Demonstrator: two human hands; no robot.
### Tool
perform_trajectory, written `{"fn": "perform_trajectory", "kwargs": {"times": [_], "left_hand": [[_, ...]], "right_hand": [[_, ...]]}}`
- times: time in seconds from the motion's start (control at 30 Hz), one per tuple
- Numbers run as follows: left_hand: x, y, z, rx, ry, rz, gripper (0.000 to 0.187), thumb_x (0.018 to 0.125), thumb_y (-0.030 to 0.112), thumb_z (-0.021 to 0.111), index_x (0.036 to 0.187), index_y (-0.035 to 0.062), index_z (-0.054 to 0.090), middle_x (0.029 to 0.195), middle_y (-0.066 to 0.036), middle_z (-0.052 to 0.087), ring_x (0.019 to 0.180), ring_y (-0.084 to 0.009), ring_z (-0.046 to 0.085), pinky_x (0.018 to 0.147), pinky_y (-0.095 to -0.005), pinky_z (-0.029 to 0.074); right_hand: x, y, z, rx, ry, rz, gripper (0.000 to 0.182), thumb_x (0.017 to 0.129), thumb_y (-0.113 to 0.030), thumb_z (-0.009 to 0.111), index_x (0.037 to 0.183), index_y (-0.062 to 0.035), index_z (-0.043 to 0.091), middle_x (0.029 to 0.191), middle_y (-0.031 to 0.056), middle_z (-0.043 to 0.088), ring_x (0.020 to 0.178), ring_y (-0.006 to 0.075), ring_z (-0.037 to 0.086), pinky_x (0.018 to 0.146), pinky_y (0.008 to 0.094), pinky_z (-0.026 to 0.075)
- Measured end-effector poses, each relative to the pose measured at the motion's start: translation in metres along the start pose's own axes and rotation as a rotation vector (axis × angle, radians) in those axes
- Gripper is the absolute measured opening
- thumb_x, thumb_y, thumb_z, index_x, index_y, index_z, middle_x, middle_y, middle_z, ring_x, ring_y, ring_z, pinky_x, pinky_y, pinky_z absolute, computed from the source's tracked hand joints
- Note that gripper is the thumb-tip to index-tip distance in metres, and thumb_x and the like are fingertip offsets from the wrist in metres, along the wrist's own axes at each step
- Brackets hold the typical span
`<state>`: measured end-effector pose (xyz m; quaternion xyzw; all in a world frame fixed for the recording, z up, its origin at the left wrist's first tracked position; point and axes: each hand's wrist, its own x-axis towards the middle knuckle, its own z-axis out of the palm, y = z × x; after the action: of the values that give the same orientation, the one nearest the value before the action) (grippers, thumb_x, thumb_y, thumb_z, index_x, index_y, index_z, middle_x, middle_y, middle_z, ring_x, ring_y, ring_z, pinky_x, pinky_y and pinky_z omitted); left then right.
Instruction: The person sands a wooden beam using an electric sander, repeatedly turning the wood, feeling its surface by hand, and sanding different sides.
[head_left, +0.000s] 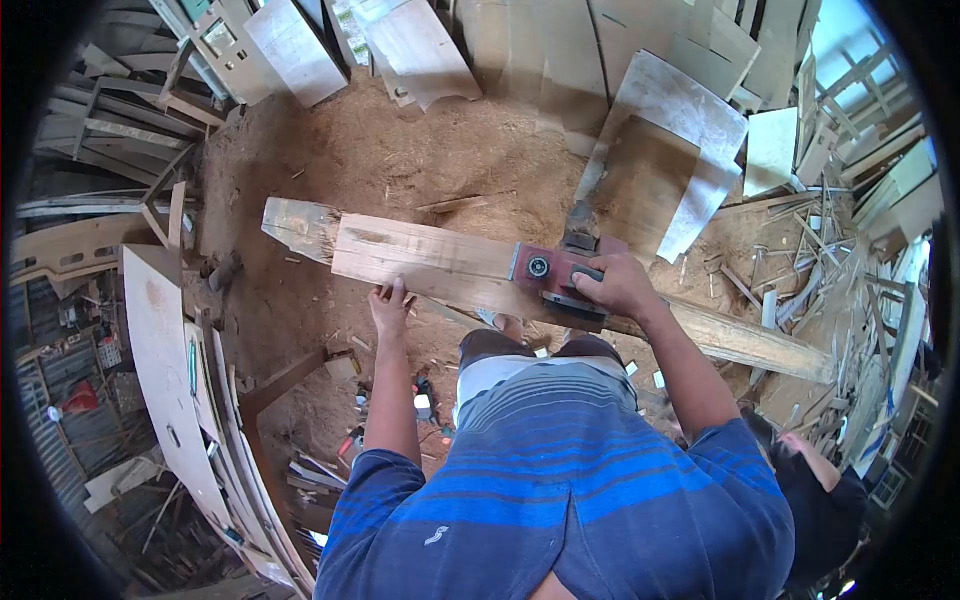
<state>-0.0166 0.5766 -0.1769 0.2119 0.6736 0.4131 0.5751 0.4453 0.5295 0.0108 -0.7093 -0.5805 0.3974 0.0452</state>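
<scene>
A wide wooden board lies across a long rough beam, whose weathered end shows at the left. My right hand is wrapped round the handle of a red electric planer, which rests on the right part of the board. At the board's near edge, left of the middle, is my left hand, its fingers apart and the fingertips touching the edge.
Wood panels lean at the back and right. Stacked boards stand at the left. Sawdust and scraps cover the ground. Small tools lie near my feet. Another person is at the lower right.
</scene>
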Motion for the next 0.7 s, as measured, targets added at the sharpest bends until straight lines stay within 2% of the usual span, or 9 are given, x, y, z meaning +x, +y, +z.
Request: {"fn": "perform_trajectory", "kwargs": {"times": [0.1, 0.33, 0.7], "left_hand": [[0.003, -0.004, 0.002, -0.009, 0.051, -0.028, 0.061, 0.104, 0.021, 0.078, 0.150, 0.0084, 0.039, 0.138, -0.013, 0.064, 0.118, -0.0269, 0.070, 0.091, -0.0466, 0.065], [0.005, -0.005, 0.001, -0.008, 0.043, 0.003, 0.062, 0.105, 0.020, 0.077, 0.150, 0.0058, 0.038, 0.140, -0.015, 0.063, 0.120, -0.0262, 0.070, 0.092, -0.0460, 0.066], [-0.004, 0.006, 0.005, -0.024, 0.021, 0.010, 0.065, 0.103, 0.016, 0.078, 0.150, 0.0032, 0.034, 0.142, -0.018, 0.057, 0.122, -0.0266, 0.065, 0.091, -0.0431, 0.067]], "right_hand": [[0.013, -0.016, 0.004, -0.020, -0.014, -0.013, 0.058, 0.088, -0.058, 0.066, 0.117, -0.0112, 0.085, 0.104, 0.0243, 0.079, 0.101, 0.0436, 0.075, 0.093, 0.0524, 0.059], [0.049, -0.055, 0.015, -0.009, -0.048, -0.056, 0.061, 0.089, -0.059, 0.066, 0.121, -0.0098, 0.084, 0.105, 0.0246, 0.079, 0.103, 0.0432, 0.075, 0.096, 0.0505, 0.058], [0.087, -0.129, 0.037, -0.032, -0.112, -0.134, 0.061, 0.088, -0.059, 0.062, 0.128, -0.0186, 0.083, 0.109, 0.0252, 0.079, 0.103, 0.0440, 0.075, 0.097, 0.0514, 0.059]]}}
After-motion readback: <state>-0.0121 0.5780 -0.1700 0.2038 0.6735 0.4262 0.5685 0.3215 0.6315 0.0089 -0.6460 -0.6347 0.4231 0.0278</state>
